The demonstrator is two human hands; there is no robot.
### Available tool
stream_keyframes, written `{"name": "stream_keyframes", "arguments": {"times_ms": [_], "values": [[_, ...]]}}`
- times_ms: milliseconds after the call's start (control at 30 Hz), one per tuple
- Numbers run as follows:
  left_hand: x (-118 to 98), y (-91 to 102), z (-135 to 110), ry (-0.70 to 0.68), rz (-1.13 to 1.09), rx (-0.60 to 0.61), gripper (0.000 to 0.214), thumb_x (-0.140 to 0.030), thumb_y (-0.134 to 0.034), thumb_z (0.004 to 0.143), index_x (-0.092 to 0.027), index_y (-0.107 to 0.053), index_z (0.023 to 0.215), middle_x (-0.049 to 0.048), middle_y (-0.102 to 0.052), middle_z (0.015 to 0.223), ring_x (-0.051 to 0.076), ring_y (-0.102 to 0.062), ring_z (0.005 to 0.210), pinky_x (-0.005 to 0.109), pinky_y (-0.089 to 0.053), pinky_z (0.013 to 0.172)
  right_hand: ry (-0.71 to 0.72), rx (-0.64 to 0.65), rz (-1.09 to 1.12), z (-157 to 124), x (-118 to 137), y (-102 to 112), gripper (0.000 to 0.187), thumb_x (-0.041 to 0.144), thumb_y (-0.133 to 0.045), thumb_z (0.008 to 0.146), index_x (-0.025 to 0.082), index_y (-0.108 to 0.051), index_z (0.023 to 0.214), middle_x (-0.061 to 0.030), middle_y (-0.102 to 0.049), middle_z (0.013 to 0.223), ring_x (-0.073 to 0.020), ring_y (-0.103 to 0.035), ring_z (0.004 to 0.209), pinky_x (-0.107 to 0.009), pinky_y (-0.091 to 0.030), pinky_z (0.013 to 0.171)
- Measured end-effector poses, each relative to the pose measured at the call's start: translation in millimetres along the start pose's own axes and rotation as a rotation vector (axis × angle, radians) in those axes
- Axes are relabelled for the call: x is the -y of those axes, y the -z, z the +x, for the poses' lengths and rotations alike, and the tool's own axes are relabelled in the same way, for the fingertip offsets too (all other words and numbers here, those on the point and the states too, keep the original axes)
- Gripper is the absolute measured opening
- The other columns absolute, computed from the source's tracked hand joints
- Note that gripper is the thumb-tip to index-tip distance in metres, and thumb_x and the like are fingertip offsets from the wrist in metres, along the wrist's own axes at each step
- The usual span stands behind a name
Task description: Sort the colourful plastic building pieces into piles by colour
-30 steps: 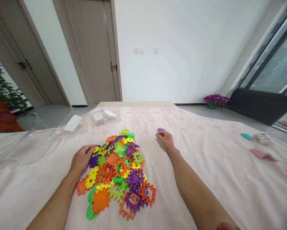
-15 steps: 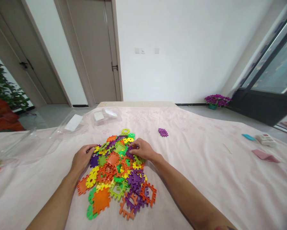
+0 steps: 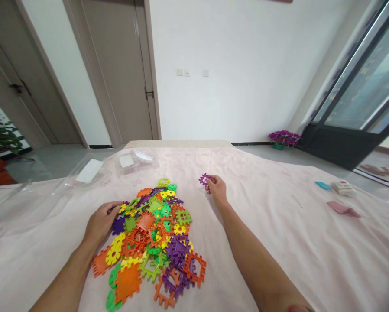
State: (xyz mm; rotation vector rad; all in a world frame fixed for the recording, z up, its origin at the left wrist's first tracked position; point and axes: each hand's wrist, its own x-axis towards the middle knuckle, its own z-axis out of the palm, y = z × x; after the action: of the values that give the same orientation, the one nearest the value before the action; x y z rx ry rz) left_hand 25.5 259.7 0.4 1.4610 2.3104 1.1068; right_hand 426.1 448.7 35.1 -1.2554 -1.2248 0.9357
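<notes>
A heap of toothed plastic building pieces [image 3: 145, 221] in orange, yellow, green and purple lies in front of me. My left hand [image 3: 102, 220] rests at the left edge of the heap, its fingers extended and their tips touching the outer pieces; I see nothing held in it. Beyond the heap, to its right, my right hand [image 3: 218, 189] pinches a purple toothed building piece [image 3: 203, 179] with holes in it, just over the cloth. My fingers cover its right part, and whether a second purple piece lies beneath them I cannot tell.
A pale pink cloth [image 3: 262, 208] covers the table. Clear plastic packages [image 3: 137, 160] lie at the back left. On the right are a thin stick [image 3: 297, 201], a blue item [image 3: 323, 185], a small whitish box [image 3: 343, 188] and a pink cloth piece [image 3: 344, 209].
My right hand has moved from the heap away to the right and forward, carrying a purple piece to where a purple piece lay. My left hand stays by the heap. The view has shifted slightly right.
</notes>
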Motion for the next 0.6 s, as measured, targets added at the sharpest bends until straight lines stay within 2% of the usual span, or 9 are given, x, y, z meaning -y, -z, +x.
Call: {"name": "stream_keyframes", "arguments": {"times_ms": [100,233,300,367,433,500,600], "values": [[0,0.1,0,-0.006,0.009,-0.003,0.046,-0.052,-0.05,0.085,-0.022,-0.076,0.11,0.0063,-0.072,0.122,0.028,-0.065,0.114,0.038,-0.047,0.102,-0.058,-0.115,0.011,17,-14,21,0.039,0.033,-0.066,0.079,0.012,-0.066,0.112,-0.0038,-0.07,0.076,-0.0127,-0.063,0.053,-0.021,-0.051,0.044],[0,0.5,1,-0.013,0.002,-0.005,0.045,-0.052,-0.051,0.085,-0.023,-0.076,0.109,0.0057,-0.072,0.122,0.027,-0.065,0.114,0.038,-0.046,0.102,-0.096,-0.173,0.028,24,-29,36,0.043,0.031,-0.066,0.078,0.009,-0.066,0.115,-0.0065,-0.072,0.078,-0.0139,-0.064,0.055,-0.023,-0.054,0.047],[-2,1.4,0,0.0,-0.016,-0.014,0.044,-0.052,-0.052,0.084,-0.023,-0.076,0.108,0.0052,-0.074,0.119,0.027,-0.066,0.111,0.037,-0.047,0.101,-0.084,-0.212,-0.054,24,-31,39,0.049,0.029,-0.066,0.077,0.009,-0.064,0.122,-0.0109,-0.073,0.094,-0.014,-0.065,0.059,-0.024,-0.054,0.049],[-6,2.7,-4,0.011,-0.041,-0.048,0.045,-0.053,-0.052,0.085,-0.024,-0.076,0.108,0.0051,-0.075,0.117,0.026,-0.067,0.109,0.036,-0.049,0.098,-0.011,-0.278,-0.189,22,-29,40,0.052,0.028,-0.066,0.076,0.009,-0.064,0.124,-0.016,-0.069,0.113,-0.015,-0.066,0.068,-0.026,-0.056,0.056],[-12,4.0,-9,0.015,-0.065,-0.125,0.045,-0.054,-0.052,0.085,-0.023,-0.076,0.105,0.0053,-0.076,0.114,0.026,-0.067,0.107,0.035,-0.049,0.097,0.118,-0.357,-0.275,19,-21,37,0.044,0.031,-0.064,0.078,0.01,-0.069,0.116,-0.0172,-0.067,0.118,-0.0168,-0.065,0.078,-0.029,-0.056,0.069],[-21,5.8,-14,0.022,-0.099,-0.243,0.043,-0.056,-0.053,0.085,-0.021,-0.076,0.099,0.0054,-0.076,0.107,0.025,-0.068,0.103,0.034,-0.049,0.095,0.254,-0.407,-0.243,14,-7,31,0.034,0.035,-0.061,0.082,0.011,-0.072,0.104,-0.0132,-0.069,0.105,-0.0169,-0.062,0.079,-0.032,-0.054,0.077],[-42,14.4,-19,0.017,-0.181,-0.473,0.038,-0.053,-0.058,0.085,-0.019,-0.074,0.092,0.0036,-0.074,0.089,0.021,-0.066,0.086,0.032,-0.05,0.086,0.387,-0.396,-0.041,-1,31,20,0.03,0.042,-0.061,0.085,0.014,-0.07,0.094,-0.0039,-0.066,0.083,-0.0137,-0.056,0.068,-0.029,-0.052,0.069]]}}
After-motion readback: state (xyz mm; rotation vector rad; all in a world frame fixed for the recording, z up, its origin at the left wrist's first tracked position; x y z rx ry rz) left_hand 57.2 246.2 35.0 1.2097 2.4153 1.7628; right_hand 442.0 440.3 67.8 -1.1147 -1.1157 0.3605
